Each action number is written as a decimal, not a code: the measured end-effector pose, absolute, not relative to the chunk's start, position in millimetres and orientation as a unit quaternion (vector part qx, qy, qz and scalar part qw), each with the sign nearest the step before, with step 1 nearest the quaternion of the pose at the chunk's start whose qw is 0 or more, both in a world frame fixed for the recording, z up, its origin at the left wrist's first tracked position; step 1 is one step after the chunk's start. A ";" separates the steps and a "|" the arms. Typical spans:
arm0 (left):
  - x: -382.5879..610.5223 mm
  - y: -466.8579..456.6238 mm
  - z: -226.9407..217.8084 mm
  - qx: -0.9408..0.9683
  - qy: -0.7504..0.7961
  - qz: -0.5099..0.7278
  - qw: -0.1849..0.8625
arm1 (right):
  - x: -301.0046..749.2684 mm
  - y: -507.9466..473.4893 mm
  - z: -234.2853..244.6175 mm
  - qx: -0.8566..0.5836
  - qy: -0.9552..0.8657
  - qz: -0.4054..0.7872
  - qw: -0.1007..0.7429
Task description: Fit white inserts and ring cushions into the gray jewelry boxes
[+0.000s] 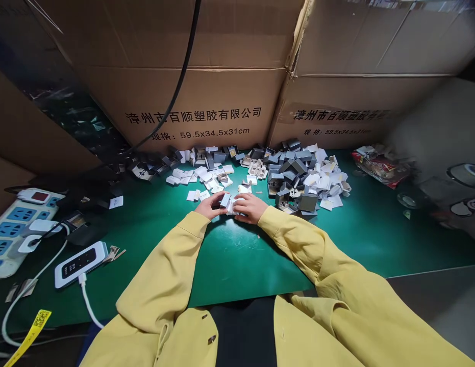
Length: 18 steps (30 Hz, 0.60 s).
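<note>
Both hands meet over the green tabletop [229,260], in front of the piles. My left hand [211,206] is closed on a small grey box [225,200], its thumb and fingers on the box's sides. My right hand [251,207] comes in from the other side, fingers curled on a small white piece [230,207] against the box. Whether that piece is card or a lining is too small to tell. Just beyond the hands lie white cards [211,183] and a pale insert [245,188]. Right of them is a heap of dark grey boxes [294,171], some of them open.
More white cards [329,178] are heaped at the right. Large cardboard cartons [206,86] wall off the back, with a black cable [183,66] hanging before them. At left are a power strip [19,224] and a white device [80,264] with a cord. A red plastic packet [382,165] lies far right.
</note>
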State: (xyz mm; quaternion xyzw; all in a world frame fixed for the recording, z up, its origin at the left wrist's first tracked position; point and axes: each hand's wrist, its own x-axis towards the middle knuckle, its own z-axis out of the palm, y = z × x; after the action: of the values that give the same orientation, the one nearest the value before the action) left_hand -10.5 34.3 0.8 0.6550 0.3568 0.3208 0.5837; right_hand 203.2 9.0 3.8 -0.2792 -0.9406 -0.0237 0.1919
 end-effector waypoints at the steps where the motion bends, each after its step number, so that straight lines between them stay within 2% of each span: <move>1: -10.4 34.1 1.1 0.654 0.357 0.322 0.584 | 203.5 7.7 3.8 -0.283 -0.937 -0.030 0.201; 6: -10.5 32.5 1.8 0.664 0.359 0.318 0.574 | 205.0 2.7 2.2 -0.300 -0.928 -0.002 0.220; 12: -10.4 33.1 -2.7 0.650 0.360 0.332 0.581 | 198.6 -1.7 -0.7 -0.394 -0.857 0.073 0.324; 18: -10.3 34.6 -6.1 0.636 0.368 0.351 0.580 | 184.3 2.3 -1.7 -0.414 -0.847 0.131 0.307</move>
State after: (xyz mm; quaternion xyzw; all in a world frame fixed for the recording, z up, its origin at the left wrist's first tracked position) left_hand -10.3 34.6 -6.1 0.6358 0.3683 0.3510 0.5804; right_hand 184.3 2.3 -1.7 -0.4145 -0.8467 0.1313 0.3066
